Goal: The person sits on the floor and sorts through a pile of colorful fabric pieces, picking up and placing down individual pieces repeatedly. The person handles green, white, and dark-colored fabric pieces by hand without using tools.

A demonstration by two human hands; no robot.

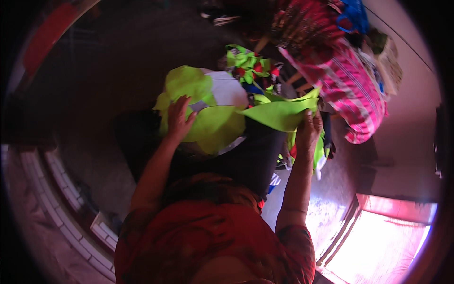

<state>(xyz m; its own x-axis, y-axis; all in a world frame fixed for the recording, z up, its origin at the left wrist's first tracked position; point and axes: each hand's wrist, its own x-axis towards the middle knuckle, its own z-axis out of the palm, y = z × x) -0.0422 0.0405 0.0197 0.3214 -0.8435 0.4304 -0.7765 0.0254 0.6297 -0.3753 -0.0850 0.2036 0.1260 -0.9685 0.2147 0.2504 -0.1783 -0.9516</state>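
Note:
Several yellow-green fabric pieces (220, 125) lie spread over my lap, with a white panel (226, 87) among them at the far side. My left hand (178, 116) rests on these pieces, palm down with its fingers apart. Out to the right, my right hand (309, 124) pinches the edge of a bright yellow-green fabric piece (281, 113). That piece stretches from the hand back toward the lap. What lies under the stacked pieces is mostly hidden.
Beyond my lap is a heap of green, red and blue scraps (253, 68). A pink striped cloth (352, 87) drapes over something wooden at the far right, near a blue bag (353, 16). Bright light enters by a doorway (383, 241). Pale bricks (61, 215) line the left.

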